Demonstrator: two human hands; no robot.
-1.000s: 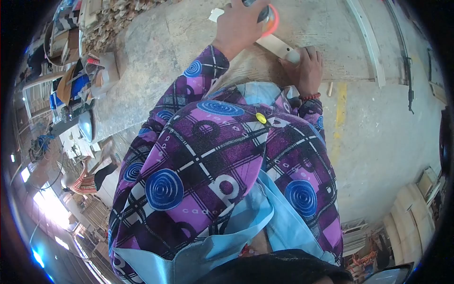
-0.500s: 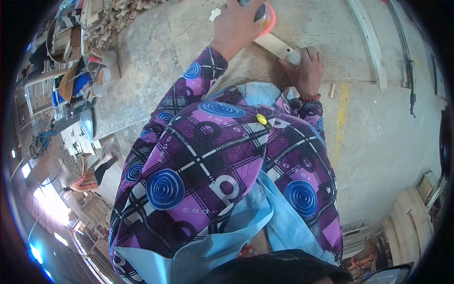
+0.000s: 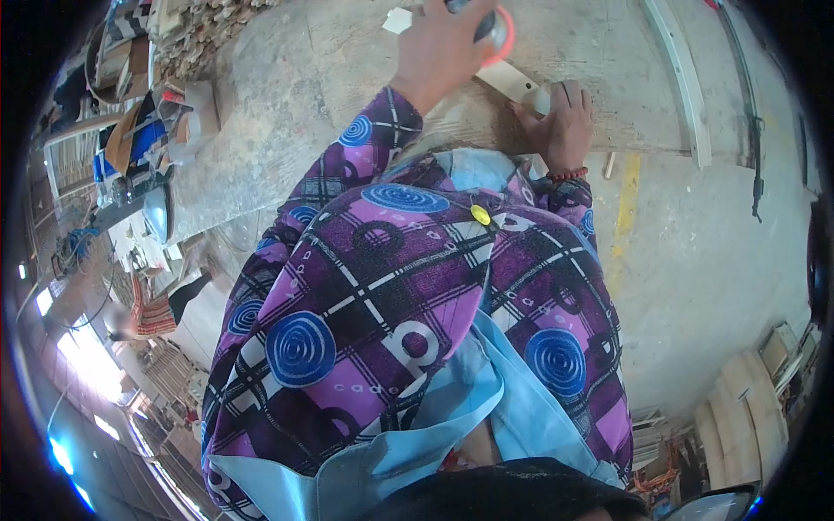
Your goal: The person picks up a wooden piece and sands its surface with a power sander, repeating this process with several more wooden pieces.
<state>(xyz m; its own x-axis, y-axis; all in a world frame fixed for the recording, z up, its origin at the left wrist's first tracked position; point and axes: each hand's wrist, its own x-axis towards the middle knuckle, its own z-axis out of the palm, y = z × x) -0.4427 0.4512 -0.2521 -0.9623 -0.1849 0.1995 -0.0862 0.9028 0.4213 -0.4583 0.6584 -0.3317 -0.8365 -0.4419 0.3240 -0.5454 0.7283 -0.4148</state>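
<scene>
My left hand [image 3: 439, 54] is wrapped round a dark, rounded tool [image 3: 486, 30] with a pink-red ring. The tool sits over a pale wooden strip [image 3: 508, 82], hiding its middle. This strip lies slantwise on the worn work surface [image 3: 304, 95], and a dark hole shows near its right end. My right hand [image 3: 563, 126] grips that right end, thumb on the near side and fingers bent over it. The strip's far left end sticks out beyond my left hand.
A long pale bar [image 3: 682, 82] and a black rod [image 3: 754, 130] lie at the right. Wood pieces [image 3: 204, 30] are piled at the upper left. Below them is a cluttered area with blue items [image 3: 149, 152]. A person in striped clothing [image 3: 155, 314] is at the left.
The tool and my left hand have shifted slightly right and down along the strip. My right hand keeps its hold. The person at the left has changed posture.
</scene>
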